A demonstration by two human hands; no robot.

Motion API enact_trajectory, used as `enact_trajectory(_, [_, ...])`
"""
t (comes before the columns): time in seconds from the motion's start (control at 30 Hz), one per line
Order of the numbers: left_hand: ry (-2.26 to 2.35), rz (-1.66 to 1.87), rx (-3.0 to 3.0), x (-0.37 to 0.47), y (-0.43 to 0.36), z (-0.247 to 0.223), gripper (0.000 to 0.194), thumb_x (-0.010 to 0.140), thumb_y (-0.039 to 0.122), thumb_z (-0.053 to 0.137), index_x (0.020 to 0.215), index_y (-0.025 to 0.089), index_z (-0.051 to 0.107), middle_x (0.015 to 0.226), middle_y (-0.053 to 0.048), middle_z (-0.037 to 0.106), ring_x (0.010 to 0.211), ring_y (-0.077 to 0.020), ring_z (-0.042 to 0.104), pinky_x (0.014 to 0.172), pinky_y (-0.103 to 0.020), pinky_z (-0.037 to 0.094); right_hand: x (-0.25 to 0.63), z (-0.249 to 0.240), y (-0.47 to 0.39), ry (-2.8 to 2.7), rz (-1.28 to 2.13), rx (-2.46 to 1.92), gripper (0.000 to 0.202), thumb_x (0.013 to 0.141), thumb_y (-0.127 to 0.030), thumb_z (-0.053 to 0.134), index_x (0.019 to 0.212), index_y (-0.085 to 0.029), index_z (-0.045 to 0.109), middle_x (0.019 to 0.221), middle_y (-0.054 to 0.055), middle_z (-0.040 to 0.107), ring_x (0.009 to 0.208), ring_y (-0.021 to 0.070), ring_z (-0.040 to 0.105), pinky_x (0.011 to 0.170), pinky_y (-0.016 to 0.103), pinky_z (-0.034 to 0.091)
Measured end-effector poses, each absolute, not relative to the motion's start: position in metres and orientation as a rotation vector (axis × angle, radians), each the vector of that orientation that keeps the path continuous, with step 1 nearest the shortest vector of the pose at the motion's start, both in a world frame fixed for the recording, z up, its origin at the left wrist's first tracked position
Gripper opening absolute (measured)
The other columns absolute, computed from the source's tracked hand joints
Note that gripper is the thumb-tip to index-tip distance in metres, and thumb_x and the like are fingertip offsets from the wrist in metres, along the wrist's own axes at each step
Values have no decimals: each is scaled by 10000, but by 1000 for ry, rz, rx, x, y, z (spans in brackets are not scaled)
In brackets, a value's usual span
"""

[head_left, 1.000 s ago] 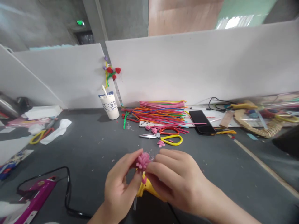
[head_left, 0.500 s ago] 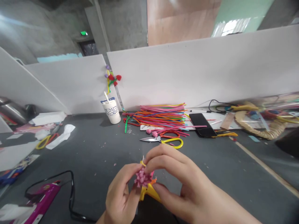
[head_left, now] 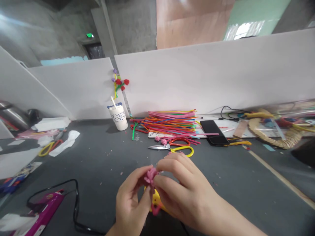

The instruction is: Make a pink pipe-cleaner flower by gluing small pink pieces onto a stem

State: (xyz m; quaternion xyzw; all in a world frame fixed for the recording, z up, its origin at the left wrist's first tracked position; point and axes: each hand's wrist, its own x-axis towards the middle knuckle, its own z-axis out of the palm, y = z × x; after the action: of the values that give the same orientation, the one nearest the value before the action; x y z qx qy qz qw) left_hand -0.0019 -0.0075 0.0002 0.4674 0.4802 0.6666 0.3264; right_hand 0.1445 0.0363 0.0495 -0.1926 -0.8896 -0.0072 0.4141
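A small pink flower-like piece (head_left: 150, 175) is held between both hands, low in the middle of the head view. My left hand (head_left: 134, 196) pinches it from the left with thumb and fingers. From the right, my right hand (head_left: 183, 186) closes its fingertips on the same piece. Below the fingers a yellow object (head_left: 156, 199) shows in part, with a blurred pink strip in front of it; the hands hide the rest. Beyond the hands lie scissors (head_left: 182, 150) with red and yellow handles, beside two small pink balls.
Colourful fuzzy stems (head_left: 169, 123) are piled at the back, near a black phone (head_left: 214, 132). A white cup (head_left: 119, 118) with a straw stands left of them. At lower left lies a magenta tool (head_left: 46, 213) with a black cable. A woven ring (head_left: 275, 134) is at right.
The pink piece has been turned and raised slightly, so its spiky face no longer points at the camera. The right fingers have closed in around it, and a pink strip now shows below.
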Motion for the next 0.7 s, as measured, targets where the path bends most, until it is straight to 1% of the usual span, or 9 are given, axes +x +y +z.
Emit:
enact_trajectory(0.07, [1235,1678,1141,-3,-6,2,231,726,338,790,936,242,775,920,-52,779,808,-207,723,745,-259,581,145,48,38,-2232,-36,-505,152,840,-37,506,849,-161,591,936,79,605,778,168,490,724,303,437])
enact_trajectory(0.17, [1158,1522,1031,-9,-2,3,264,698,335,813,934,222,775,866,-54,781,792,-204,728,718,-246,585,145,44,41,-2250,2,-538,160,850,-39,501,786,-170,567,922,71,607,752,166,477,688,298,424])
enact_trajectory(0.23, [1106,1447,974,-12,2,3,256,691,315,822,922,217,772,817,-40,770,769,-178,719,687,-214,577,144,41,42,-2245,79,-564,146,874,-50,507,805,-168,556,926,75,610,758,170,485,689,301,434])
enact_trajectory(0.37, [1039,1416,894,-15,8,5,198,687,243,827,862,194,750,759,-18,732,729,-133,679,622,-163,545,141,39,45,-2223,266,-619,104,895,-84,516,850,-174,546,959,89,599,804,180,527,710,303,468])
enact_trajectory(0.47, [995,1373,859,-15,11,6,207,677,213,833,851,176,728,739,-8,710,680,-109,654,579,-144,528,139,38,46,-2173,413,-671,124,855,-64,536,886,-184,540,1003,88,595,883,191,557,751,307,487])
enact_trajectory(0.53, [969,1346,853,-17,12,6,223,669,204,837,851,163,714,716,1,695,621,-90,634,544,-133,515,140,38,46,-2102,534,-725,187,809,-38,564,920,-185,538,1043,82,593,914,186,566,780,310,490])
enact_trajectory(0.6, [941,1314,855,-19,13,6,227,669,201,833,838,158,688,668,19,671,547,-80,614,489,-133,501,141,39,47,-2061,703,-770,214,784,-23,577,916,-190,549,1003,53,600,858,163,571,750,293,493])
enact_trajectory(0.7, [884,1273,837,-22,13,8,300,666,189,828,889,191,627,626,55,648,468,-89,606,412,-147,482,143,40,47,-2032,930,-770,198,777,-9,578,855,-191,573,873,7,594,771,138,563,692,266,487])
